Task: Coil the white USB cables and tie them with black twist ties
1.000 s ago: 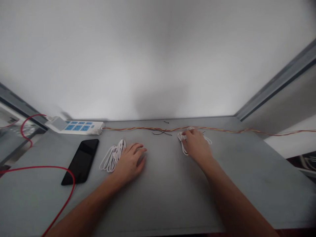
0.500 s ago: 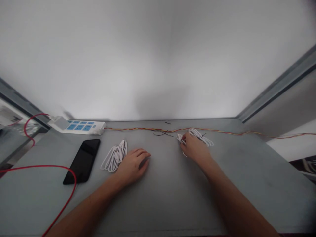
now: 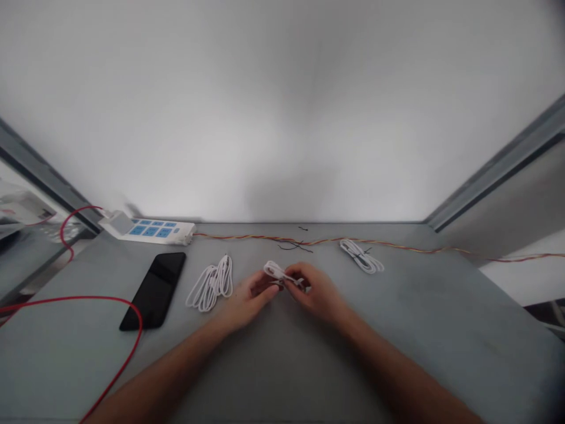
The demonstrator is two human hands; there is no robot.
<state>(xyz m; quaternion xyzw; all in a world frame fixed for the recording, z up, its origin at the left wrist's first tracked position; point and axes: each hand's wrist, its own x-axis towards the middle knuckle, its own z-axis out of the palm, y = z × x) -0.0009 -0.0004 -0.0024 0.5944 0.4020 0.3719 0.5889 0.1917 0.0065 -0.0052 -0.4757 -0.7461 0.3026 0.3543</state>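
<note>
Both my hands meet at the middle of the grey table. Between them is a small bundle of white cable. My left hand holds its near end, and the fingers of my right hand pinch it from the other side. A looser coil of white cable lies just left of my left hand, not touching it. Another white cable coil rests farther off to the right, beyond my right hand. The pinched part of the bundle is partly hidden by my fingers.
A black smartphone lies face up at the left, beside a red cable. Along the back edge are a white power strip with blue sockets, a twisted orange wire, and thin dark wires.
My right hand has moved left from the right coil, which stays on the table. It now brings a small white cable bundle to the centre, and my left hand has lifted from the table to hold it.
</note>
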